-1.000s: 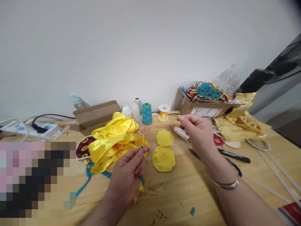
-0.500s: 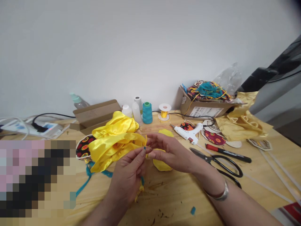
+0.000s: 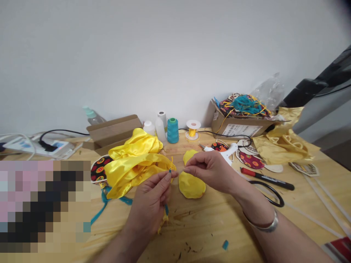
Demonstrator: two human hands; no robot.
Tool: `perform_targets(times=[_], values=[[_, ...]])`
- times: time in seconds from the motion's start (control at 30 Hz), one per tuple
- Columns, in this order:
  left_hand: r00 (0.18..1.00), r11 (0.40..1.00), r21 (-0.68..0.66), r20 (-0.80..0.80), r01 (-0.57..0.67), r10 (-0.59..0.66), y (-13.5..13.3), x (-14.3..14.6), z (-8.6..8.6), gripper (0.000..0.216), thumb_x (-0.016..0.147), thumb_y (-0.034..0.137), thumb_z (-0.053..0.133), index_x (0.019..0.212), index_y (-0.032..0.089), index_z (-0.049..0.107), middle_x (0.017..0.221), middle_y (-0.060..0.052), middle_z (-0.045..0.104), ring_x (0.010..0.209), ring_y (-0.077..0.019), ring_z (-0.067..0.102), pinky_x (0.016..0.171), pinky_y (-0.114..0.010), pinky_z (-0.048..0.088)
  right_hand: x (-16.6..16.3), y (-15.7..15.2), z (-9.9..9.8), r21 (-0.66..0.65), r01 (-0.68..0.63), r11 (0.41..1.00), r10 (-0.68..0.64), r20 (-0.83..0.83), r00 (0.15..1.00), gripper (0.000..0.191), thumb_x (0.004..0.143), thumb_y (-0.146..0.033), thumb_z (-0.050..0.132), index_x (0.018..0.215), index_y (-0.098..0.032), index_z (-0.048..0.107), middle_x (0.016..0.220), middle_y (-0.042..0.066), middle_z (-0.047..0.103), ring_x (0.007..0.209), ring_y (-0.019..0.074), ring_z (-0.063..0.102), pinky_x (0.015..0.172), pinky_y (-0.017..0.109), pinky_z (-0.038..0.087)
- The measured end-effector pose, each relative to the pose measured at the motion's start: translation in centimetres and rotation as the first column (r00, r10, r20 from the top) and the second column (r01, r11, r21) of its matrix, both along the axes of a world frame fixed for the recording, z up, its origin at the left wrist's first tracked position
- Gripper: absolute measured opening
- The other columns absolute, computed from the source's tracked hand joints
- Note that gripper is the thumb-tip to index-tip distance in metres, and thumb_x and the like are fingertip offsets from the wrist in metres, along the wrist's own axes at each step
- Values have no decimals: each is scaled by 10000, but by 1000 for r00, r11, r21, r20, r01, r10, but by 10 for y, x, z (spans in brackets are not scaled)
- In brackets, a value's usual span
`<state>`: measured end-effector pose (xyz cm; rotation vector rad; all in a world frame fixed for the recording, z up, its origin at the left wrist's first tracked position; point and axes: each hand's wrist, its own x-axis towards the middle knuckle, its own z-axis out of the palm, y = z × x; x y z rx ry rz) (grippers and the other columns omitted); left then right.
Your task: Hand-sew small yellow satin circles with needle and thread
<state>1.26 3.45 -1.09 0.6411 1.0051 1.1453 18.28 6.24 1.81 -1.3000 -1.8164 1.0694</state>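
My left hand (image 3: 153, 202) is closed in a pinch on a thin teal and yellow cord (image 3: 170, 170), whose tip sticks up above my fingers; more of it hangs below my palm. My right hand (image 3: 212, 170) is closed in a pinch just right of that tip, a little apart from it; what it holds is too fine to make out. Between and behind my hands lie two round yellow fabric pieces (image 3: 192, 184). A heap of shiny yellow satin (image 3: 134, 164) lies left of the hands on the wooden table (image 3: 208, 230).
A white glue gun (image 3: 227, 151), black scissors (image 3: 270, 191) and a red-capped marker (image 3: 267, 178) lie to the right. Thread spools (image 3: 172, 130) and small bottles stand at the back, beside a cardboard box of scraps (image 3: 241, 117). Gold fabric (image 3: 285, 144) lies far right; a power strip (image 3: 33, 146) far left.
My right hand came down from near the glue gun to meet my left hand at the cord's tip, then drew a little to the right. My left hand stayed put.
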Motion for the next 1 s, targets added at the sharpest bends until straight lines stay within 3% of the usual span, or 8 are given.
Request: perform_targets(times=[0.23, 0.33, 0.43, 0.53, 0.63, 0.73, 0.83, 1.0], values=[[999, 999, -3, -11, -37, 37, 1, 1, 1, 207, 653, 270, 753, 770, 101, 733, 552, 18, 528, 423, -3, 273, 380, -112, 208, 16, 3, 5, 75, 71, 995, -76, 66, 995, 185, 772, -305, 614, 718, -159, 715, 549, -23, 528, 508, 78, 373, 470, 223, 290], [999, 999, 5, -36, -40, 40, 0, 1, 0, 219, 645, 279, 756, 776, 104, 736, 520, 24, 519, 422, -9, 286, 381, -113, 212, 19, 5, 4, 98, 37, 995, -51, 151, 987, 188, 785, -298, 603, 709, -161, 706, 564, -13, 560, 520, 88, 419, 481, 226, 315], [997, 999, -3, -55, -48, 47, -1, 1, -1, 233, 620, 284, 767, 760, 100, 735, 521, 21, 533, 416, -9, 293, 375, -118, 214, 17, 7, -3, 224, 41, 974, -108, 294, 950, 157, 802, -211, 565, 787, -162, 713, 726, 38, 655, 692, 152, 551, 647, 286, 423], [997, 999, -12, -61, -51, 50, -2, 2, 0, 241, 591, 273, 780, 748, 96, 732, 546, 14, 559, 414, -7, 298, 373, -122, 216, 7, 7, -10, 334, 96, 938, -164, 179, 970, 291, 839, -120, 459, 1057, -144, 650, 1008, 93, 663, 948, 188, 580, 854, 344, 428], [997, 999, -19, -58, -43, 42, -2, 2, 1, 238, 592, 281, 778, 745, 105, 731, 470, 44, 492, 409, -14, 292, 374, -123, 207, -5, 5, -13, 160, -54, 986, 70, -94, 993, 355, 901, -190, 398, 1230, -153, 525, 1058, 83, 647, 938, 142, 609, 830, 287, 468], [998, 1000, -2, -53, -21, 21, -1, 2, 1, 207, 621, 292, 762, 719, 115, 724, 433, 64, 426, 413, -21, 275, 383, -126, 206, -10, 2, -13, -42, -233, 971, 223, -167, 960, 386, 898, -288, 450, 1258, -161, 503, 940, 53, 668, 809, 125, 623, 736, 257, 483], [998, 1000, 13, -64, -22, 23, -1, 0, 0, 195, 641, 293, 749, 717, 115, 723, 428, 68, 402, 420, -25, 276, 390, -129, 206, -8, 1, -11, -146, -217, 965, 212, -45, 976, 352, 821, -328, 573, 1125, -157, 616, 678, -6, 627, 569, 97, 528, 531, 219, 410], [997, 1000, 2, -69, -20, 20, -1, -1, -2, 206, 652, 296, 741, 754, 117, 734, 430, 69, 389, 421, -25, 281, 391, -126, 198, -1, 3, -3, -59, -64, 996, 65, 16, 998, 143, 756, -252, 627, 735, -138, 711, 592, -10, 605, 539, 77, 458, 489, 202, 340]])
